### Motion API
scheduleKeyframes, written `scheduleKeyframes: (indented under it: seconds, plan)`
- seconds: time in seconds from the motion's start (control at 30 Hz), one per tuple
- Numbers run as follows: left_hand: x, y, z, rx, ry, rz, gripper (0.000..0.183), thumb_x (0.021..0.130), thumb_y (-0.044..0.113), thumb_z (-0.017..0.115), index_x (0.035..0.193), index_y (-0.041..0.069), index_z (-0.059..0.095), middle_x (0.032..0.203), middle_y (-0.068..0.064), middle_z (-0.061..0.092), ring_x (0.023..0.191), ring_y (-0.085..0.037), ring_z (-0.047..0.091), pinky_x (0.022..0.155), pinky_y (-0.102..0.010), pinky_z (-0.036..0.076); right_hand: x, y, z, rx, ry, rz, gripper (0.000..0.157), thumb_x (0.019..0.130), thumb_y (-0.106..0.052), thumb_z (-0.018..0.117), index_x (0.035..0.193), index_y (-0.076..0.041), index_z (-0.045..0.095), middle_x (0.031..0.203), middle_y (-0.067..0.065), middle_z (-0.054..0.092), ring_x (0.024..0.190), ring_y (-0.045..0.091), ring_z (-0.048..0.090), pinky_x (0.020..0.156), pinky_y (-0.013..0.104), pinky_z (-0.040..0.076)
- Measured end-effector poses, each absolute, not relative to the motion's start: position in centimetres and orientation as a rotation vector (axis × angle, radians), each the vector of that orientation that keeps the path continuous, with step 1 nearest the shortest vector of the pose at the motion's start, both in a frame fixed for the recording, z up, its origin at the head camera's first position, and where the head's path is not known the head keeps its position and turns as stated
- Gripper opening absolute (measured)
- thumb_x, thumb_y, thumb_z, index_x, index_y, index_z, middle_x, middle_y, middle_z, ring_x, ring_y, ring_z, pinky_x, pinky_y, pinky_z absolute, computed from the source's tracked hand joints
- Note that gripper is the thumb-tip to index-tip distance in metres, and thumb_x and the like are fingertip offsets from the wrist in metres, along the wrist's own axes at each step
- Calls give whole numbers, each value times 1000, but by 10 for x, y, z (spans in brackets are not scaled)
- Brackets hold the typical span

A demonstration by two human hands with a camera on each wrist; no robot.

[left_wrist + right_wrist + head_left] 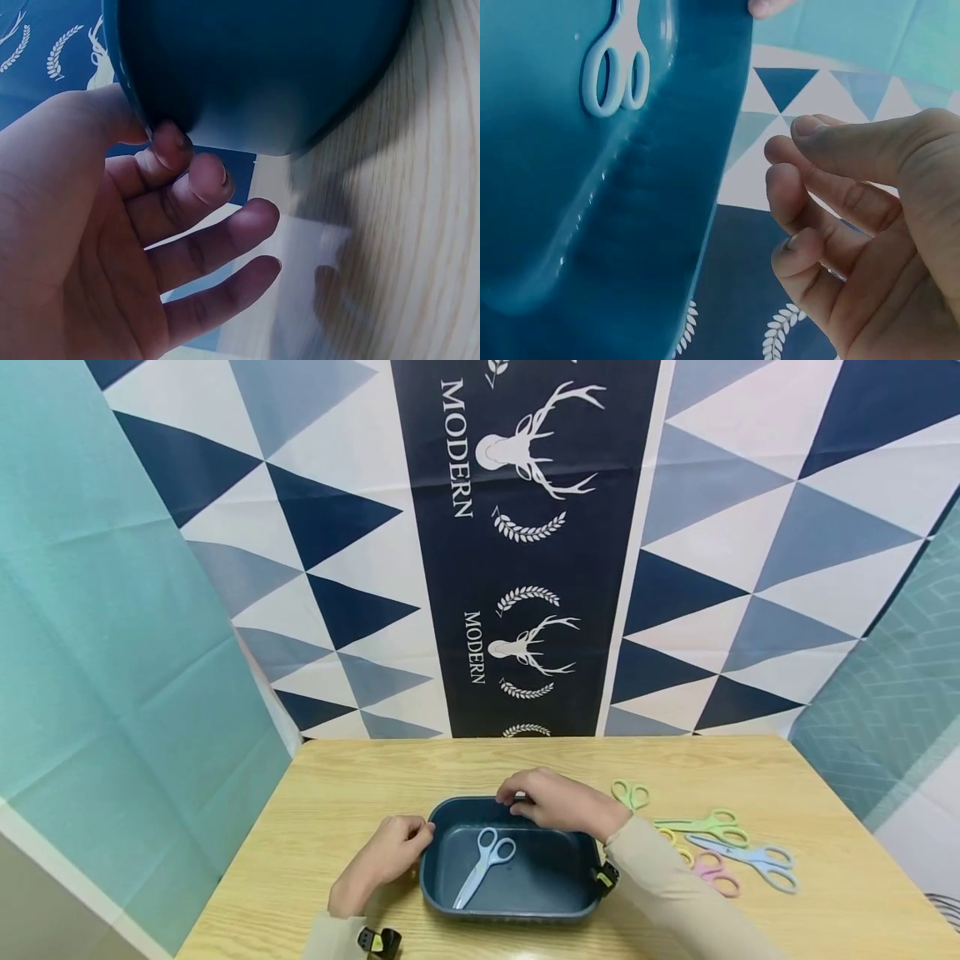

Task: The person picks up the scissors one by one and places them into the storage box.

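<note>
A dark blue plastic bin (551,885) stands on the table, with light blue scissors (473,883) lying inside it, handles toward the far side. My left hand (390,853) pinches the bin's left rim between thumb and index finger, the other fingers loose outside the wall in the left wrist view. At the far rim is my right hand (558,802), its fingers loosely bent. In the right wrist view the right hand (855,202) holds nothing, and a gap shows between its fingertips and the rim.
Right of the bin on the wooden table (337,793) lie several more scissors: a green pair (705,824), a larger blue pair (746,855), a pink pair (711,874), and others partly behind the right sleeve (667,877). A patterned cloth (360,527) hangs behind the table.
</note>
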State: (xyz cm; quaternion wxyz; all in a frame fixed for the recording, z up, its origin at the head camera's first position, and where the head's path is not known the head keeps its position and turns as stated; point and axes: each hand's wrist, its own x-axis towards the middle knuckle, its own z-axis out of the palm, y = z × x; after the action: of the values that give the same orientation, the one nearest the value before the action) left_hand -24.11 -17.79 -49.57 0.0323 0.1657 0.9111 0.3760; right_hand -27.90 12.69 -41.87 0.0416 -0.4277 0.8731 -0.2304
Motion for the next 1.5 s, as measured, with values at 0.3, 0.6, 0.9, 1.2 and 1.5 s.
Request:
scheduleKeyframes:
  seconds: [0.3, 0.6, 0.9, 1.2, 1.5]
  plan:
    - [-237, -182, -497, 495, 2825, 1142, 41, 107, 23, 51, 67, 15, 52, 57, 9, 47, 50, -4, 45, 50, -22, 40, -276, 147, -413, -1255, 2707, -737, 19, 100, -5, 66, 117, -10, 73, 109, -1, 74, 100, 11, 69, 90, 38, 58]
    - [-238, -178, -498, 447, 2768, 1220, 37, 109, 15, 40, 83, 10, 66, 69, 5, 56, 61, -7, 56, 58, -22, 46, -275, 164, -414, -1224, 2729, -761, 19, 99, -4, 66, 117, -8, 73, 107, 3, 74, 97, 12, 68, 86, 37, 59]
    - [-238, -180, -498, 499, 2799, 1147, 38, 108, 25, 50, 72, 14, 57, 59, 8, 51, 52, -6, 48, 52, -23, 42, -274, 173, -415, -1208, 2731, -765, 19, 100, -6, 65, 118, -6, 72, 109, 8, 75, 95, 12, 69, 82, 33, 60]
    - [-239, -180, -498, 523, 2828, 1128, 38, 106, 22, 53, 69, 15, 54, 60, 9, 50, 53, -5, 48, 54, -22, 42, -272, 186, -420, -1167, 2756, -777, 19, 101, -8, 64, 118, -4, 72, 110, 8, 75, 93, 10, 68, 77, 27, 58]
    - [-237, -180, -496, 488, 2796, 1168, 37, 104, 24, 58, 68, 14, 54, 56, 9, 49, 51, -5, 50, 54, -22, 42, -271, 200, -422, -1159, 2789, -799, 18, 102, -8, 63, 117, -5, 72, 112, 11, 75, 91, 9, 67, 81, 34, 59]
